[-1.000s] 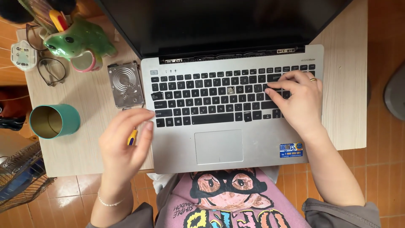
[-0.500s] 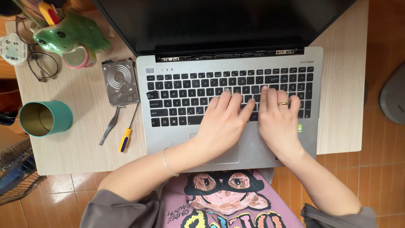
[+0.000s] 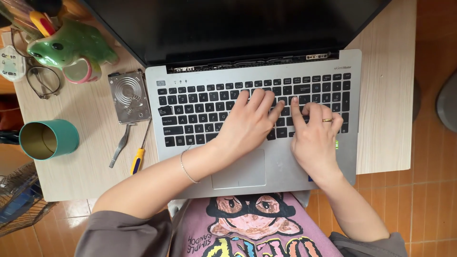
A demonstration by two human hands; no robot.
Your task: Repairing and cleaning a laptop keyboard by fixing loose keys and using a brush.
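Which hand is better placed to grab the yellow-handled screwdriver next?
Left, probably. The left hand rests on the keyboard's middle, nearer the screwdriver lying left of the laptop; the right hand sits farther right.

Open silver laptop (image 3: 266,157) with black keys and dark screen, flat on wooden desk (image 3: 81,162)

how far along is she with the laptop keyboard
Set aside: screwdriver, tweezers and hard drive lie on the desk, untouched. In hand: left hand and right hand press on the keyboard. Left: one left-side key sits askew.
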